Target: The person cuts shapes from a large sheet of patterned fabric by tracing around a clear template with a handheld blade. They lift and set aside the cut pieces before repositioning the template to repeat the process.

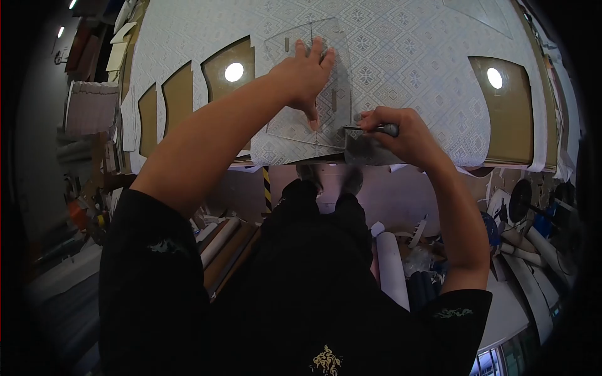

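Observation:
My left hand (306, 78) presses down with spread fingers on a clear template (336, 81), which lies on a pale sheet (407, 56) with a diamond pattern. In my right hand (404, 131) is a slim knife (390, 130), its dark, rounded handle end sticking out past the fingers. Its thin tip points left, at the template's lower right edge. Beside the tip, a grey shadow or bare patch covers the sheet near the table's front edge. My right fingers partly hide the knife.
Curved openings in the sheet show the brown tabletop (179, 97) at left and right. Another clear template (480, 15) lies at the far right. Below the table edge, a white roll (392, 269) and assorted scraps stand near my legs.

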Available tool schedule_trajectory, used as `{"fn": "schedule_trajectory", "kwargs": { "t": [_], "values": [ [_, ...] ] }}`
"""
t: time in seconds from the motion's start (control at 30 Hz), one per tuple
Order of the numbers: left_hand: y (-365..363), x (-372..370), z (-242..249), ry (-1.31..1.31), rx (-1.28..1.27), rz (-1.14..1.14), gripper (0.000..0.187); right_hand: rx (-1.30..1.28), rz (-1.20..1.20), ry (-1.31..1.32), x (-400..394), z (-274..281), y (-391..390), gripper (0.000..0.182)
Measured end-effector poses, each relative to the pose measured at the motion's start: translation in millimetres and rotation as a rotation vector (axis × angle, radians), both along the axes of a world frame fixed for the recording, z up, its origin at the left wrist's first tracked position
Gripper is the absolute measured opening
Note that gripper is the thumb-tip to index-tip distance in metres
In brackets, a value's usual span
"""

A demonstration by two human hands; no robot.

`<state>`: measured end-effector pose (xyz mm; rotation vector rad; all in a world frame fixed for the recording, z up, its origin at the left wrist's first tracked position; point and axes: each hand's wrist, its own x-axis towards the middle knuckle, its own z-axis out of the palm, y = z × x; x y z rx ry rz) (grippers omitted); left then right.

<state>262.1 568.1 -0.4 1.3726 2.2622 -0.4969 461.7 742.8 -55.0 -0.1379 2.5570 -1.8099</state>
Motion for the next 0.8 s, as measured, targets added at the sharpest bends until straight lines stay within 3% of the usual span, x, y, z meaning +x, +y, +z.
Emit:
{"fn": "schedule_trajectory", "kwargs": {
  "t": [0.13,0.2,0.23,0.3,0.4,0.53,0.63,0.8],
  "values": [
    [0,-1,1,-0.003,0.002,-0.001,0.159,-0.023,-0.143,-0.009,18,6,-23,0.017],
    [-1,-1,1,-0.011,0.012,-0.008,0.159,-0.122,-0.451,-0.097,32,20,-46,0.014],
    [0,0,1,-0.004,-0.004,-0.007,0.160,-0.107,-0.464,-0.098,37,20,-58,0.014],
    [0,-2,1,-0.004,0.001,-0.019,0.162,-0.080,-0.730,-0.094,43,12,-81,0.014],
    [-4,-5,-2,-0.029,0.039,-0.018,0.162,0.033,-0.857,-0.095,40,20,-103,0.013],
    [-4,-5,0,-0.044,0.030,-0.004,0.163,0.021,-0.943,-0.199,28,26,-117,0.012],
    [-1,-3,7,-0.048,0.002,0.010,0.164,0.151,-0.966,-0.128,19,32,-125,0.012],
    [-3,-5,7,-0.077,0.007,0.025,0.164,0.330,-0.995,-0.227,8,45,-133,0.013]
  ]
}}
